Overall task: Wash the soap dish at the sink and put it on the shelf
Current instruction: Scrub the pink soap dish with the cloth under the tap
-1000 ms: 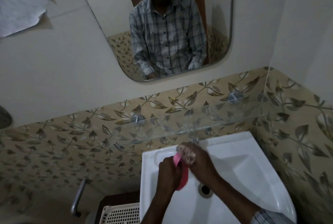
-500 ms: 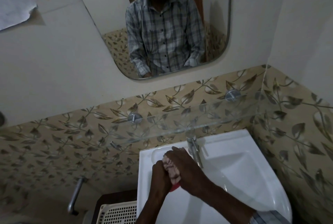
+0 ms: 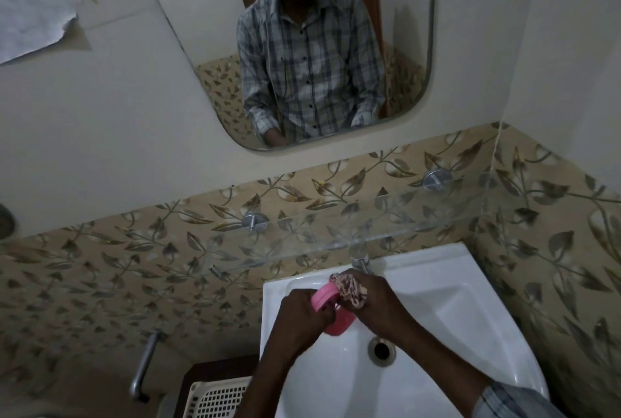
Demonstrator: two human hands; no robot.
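Left hand (image 3: 304, 311) gripped pink soap dish (image 3: 331, 308) over sink (image 3: 437, 303); right hand (image 3: 373, 296) clutched scrubber (image 3: 349, 288). Dish re-exposed since half-second earlier. Scrubbing continued; glass shelf (image 3: 336, 236) awaited.

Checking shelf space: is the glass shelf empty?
Empty: the wall tiles show through the whole glass shelf.

The sink (image 3: 447, 303) fills the lower right of the frame, with its drain (image 3: 381, 349) right of centre in the bowl and the tap (image 3: 361, 263) at its upper rim. Both hands meet over the bowl: the left hand (image 3: 302, 311) grips the soap dish (image 3: 327, 303), and the right hand (image 3: 373, 300), just right of it, presses a scrubber (image 3: 349, 288) against it. The shelf (image 3: 336, 232) runs across the wall above the sink, the mirror (image 3: 403, 47) is above it, and a basket (image 3: 218, 397) sits at the lower edge, left of the sink.
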